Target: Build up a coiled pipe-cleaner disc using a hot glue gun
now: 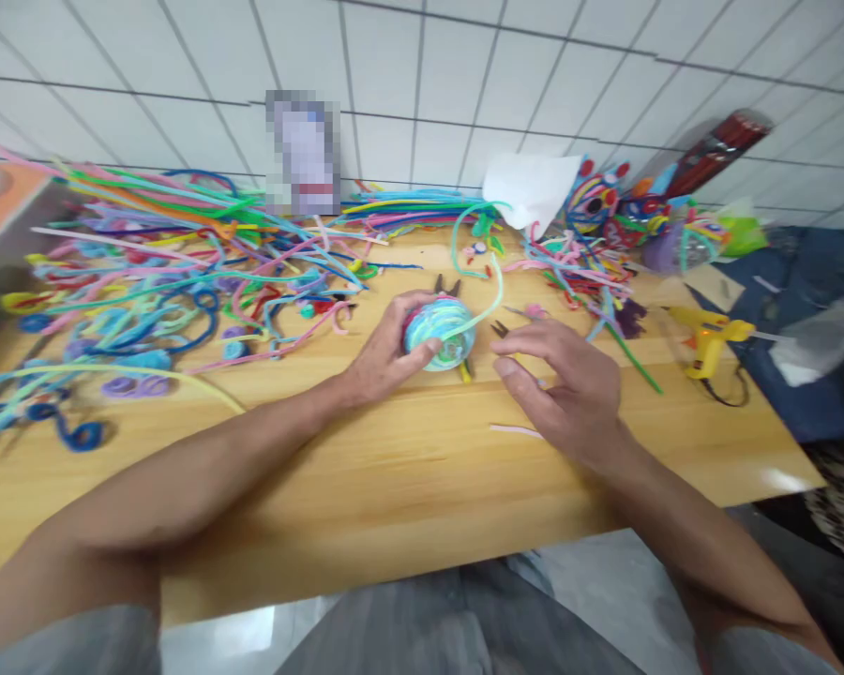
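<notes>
My left hand [386, 352] is wrapped round a ball wound with light blue, green and pink pipe cleaners [440, 328], its thumb pressing on the front. A pale green pipe cleaner [496, 300] curves up and away from the ball's right side. To the right, my right hand [566, 389] hovers over the table, thumb and forefinger slightly apart with nothing visible between them; its other fingers are partly hidden. Dark plier tips [499, 330] show just beyond its fingertips. Behind the ball, another pair of pliers [448, 286] lies partly covered.
Loose pipe cleaners [147, 272] cover the table's left side. A phone-like object [302, 155], blurred out, leans on the tiled wall. Colourful crafts [591, 202] and a white paper [531, 187] stand at the back. A yellow glue gun [710, 342] rests at right beside dark blue cloth [808, 281].
</notes>
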Demonstrator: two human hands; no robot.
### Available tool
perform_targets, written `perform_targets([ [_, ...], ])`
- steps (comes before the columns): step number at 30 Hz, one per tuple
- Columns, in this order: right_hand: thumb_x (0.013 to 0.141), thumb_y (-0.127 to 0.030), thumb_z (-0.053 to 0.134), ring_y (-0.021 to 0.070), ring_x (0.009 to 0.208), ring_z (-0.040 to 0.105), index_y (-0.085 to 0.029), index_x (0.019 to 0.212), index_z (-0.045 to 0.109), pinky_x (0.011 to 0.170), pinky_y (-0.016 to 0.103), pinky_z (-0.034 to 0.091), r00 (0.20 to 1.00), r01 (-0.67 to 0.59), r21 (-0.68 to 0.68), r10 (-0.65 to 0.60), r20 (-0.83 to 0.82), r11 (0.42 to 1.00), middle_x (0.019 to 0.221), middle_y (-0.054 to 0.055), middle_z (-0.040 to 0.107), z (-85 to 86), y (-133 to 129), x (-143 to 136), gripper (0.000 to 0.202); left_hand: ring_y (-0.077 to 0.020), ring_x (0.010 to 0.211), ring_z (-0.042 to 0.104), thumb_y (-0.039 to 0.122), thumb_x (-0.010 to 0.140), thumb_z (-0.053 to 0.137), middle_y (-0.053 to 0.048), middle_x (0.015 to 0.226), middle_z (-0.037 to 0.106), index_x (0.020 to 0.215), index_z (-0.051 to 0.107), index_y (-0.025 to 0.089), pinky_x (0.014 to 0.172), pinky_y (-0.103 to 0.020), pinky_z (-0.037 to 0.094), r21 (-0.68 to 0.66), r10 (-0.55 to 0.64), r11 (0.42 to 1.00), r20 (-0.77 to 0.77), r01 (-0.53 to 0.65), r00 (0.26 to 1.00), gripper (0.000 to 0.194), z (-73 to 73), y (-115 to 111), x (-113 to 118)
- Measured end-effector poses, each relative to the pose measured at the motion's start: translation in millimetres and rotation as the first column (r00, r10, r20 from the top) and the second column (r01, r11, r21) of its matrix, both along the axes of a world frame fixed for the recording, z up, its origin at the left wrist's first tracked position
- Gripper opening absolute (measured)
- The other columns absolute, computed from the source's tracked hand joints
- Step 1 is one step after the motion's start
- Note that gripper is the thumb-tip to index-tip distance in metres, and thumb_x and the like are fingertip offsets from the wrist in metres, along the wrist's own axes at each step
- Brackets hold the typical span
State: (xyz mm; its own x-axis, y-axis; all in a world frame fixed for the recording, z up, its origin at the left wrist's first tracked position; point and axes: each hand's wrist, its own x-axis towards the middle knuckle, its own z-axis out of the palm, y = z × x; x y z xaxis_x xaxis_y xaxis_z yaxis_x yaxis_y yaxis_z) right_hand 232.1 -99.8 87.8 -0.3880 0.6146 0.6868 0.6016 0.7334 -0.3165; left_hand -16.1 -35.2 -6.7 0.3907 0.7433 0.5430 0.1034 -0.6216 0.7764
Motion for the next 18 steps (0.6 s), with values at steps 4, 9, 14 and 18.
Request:
perform_targets([
  [4,0.099,-0.032,0.069,0.0146,0.068,0.067,-0.024,0.084,0.071,0.066,0.029,0.055,0.974,0.169,-0.37,-0.212,-0.079,0.914,0.074,-0.002,0.072,2.8,-23,44,0.017,-0.0335,0.144,0.058,0.052,0.102,0.068,-0.017,0.157,0.056,0.149,0.046,0.023,0.121,-0.055,0.052,-0.035,0.044,0.998,-0.032,-0.045,0.999,0.059,-3.5,-3,-4],
  [9,0.092,-0.047,0.071,0.0151,0.064,0.059,-0.022,0.075,0.066,0.063,0.03,0.05,0.634,0.71,-0.269,-0.757,-0.155,0.65,0.068,-0.003,0.064,-46.6,-42,174,0.03,-0.037,0.144,0.058,0.053,0.099,0.071,-0.012,0.156,0.056,0.15,0.048,0.03,0.122,-0.062,0.051,-0.045,0.071,0.996,-0.022,-0.072,0.997,0.06,-10.2,-1,-7],
  [14,0.078,-0.062,0.086,0.0144,0.06,0.05,-0.029,0.075,0.053,0.056,0.031,0.041,0.593,0.765,-0.175,-0.784,-0.184,0.62,0.066,-0.005,0.055,-65.5,-17,270,0.047,-0.0359,0.145,0.057,0.051,0.102,0.067,-0.016,0.158,0.053,0.151,0.044,0.025,0.12,-0.059,0.053,-0.047,0.069,0.996,-0.073,-0.073,0.995,0.06,-4.7,-3,-5],
  [18,0.083,-0.062,0.081,0.0105,0.046,0.045,-0.027,0.066,0.059,0.047,0.031,0.034,0.739,0.615,-0.299,-0.665,-0.103,0.73,0.053,-0.005,0.055,-52.7,26,290,0.045,-0.0328,0.148,0.055,0.046,0.103,0.068,-0.017,0.16,0.052,0.151,0.044,0.023,0.125,-0.054,0.049,-0.017,0.036,0.999,-0.052,-0.037,0.998,0.058,0.1,-3,-3],
])
